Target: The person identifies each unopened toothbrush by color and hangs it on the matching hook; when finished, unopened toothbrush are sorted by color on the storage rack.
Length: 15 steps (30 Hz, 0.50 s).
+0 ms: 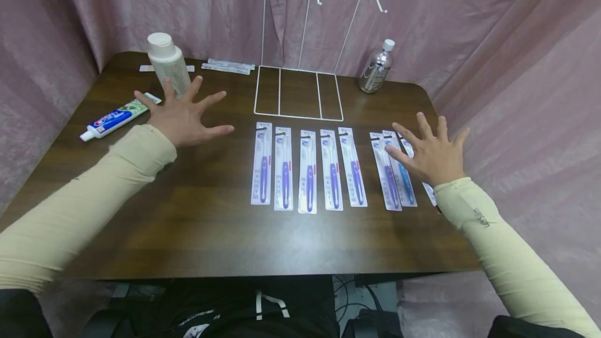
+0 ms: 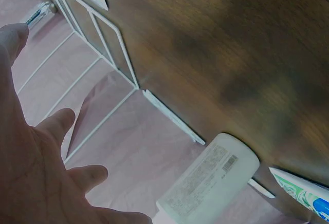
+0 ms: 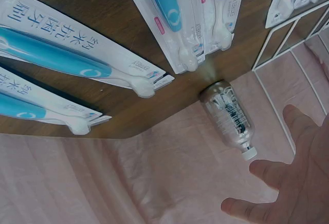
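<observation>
My left hand (image 1: 180, 116), fingers spread wide, hovers over the table's left side near a toothpaste tube (image 1: 119, 117) and a white bottle (image 1: 167, 61). Nothing is in its grasp. On the right, my right hand (image 1: 433, 153) is likewise spread and holds nothing, partly covering some packaged toothbrushes (image 1: 386, 171) beneath it. A row of several packaged purple toothbrushes (image 1: 308, 171) lies side by side in the middle. The right wrist view shows blue toothbrushes in blister packs (image 3: 61, 54) close by the hand.
A white wire rack (image 1: 298, 117) with three upright hooked arms stands at the back centre. Behind it hangs a pink curtain (image 1: 216, 9). A clear bottle (image 1: 377, 67) with a white cap stands at back right. Thin clear packets (image 1: 228, 66) lie at back left.
</observation>
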{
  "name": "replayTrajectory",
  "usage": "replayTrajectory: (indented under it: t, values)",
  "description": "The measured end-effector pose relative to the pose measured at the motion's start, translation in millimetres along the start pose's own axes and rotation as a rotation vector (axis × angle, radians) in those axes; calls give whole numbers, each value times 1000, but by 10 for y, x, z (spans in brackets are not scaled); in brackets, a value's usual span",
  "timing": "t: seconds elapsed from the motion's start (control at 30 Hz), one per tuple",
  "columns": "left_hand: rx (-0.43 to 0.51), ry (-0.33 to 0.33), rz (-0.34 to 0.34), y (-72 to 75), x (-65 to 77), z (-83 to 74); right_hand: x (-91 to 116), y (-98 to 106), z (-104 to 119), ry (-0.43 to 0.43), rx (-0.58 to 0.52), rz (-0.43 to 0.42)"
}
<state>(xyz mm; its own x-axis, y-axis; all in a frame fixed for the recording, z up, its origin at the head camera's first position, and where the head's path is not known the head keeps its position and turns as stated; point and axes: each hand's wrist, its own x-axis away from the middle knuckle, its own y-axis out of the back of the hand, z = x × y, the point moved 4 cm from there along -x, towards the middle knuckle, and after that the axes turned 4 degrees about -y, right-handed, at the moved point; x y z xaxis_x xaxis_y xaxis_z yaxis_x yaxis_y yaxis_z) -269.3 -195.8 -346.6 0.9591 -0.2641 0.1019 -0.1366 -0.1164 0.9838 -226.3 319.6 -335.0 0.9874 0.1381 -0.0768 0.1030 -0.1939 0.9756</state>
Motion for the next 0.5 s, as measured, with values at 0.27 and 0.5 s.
replayTrajectory:
  t: [0.27, 0.5]
  values:
    - [11, 1, 9, -26, -2, 2, -44, 19, 1, -6, -22, -4]
    - [-10, -15, -17, 51, -50, 17, -81, 56, -6, -14, -33, -8]
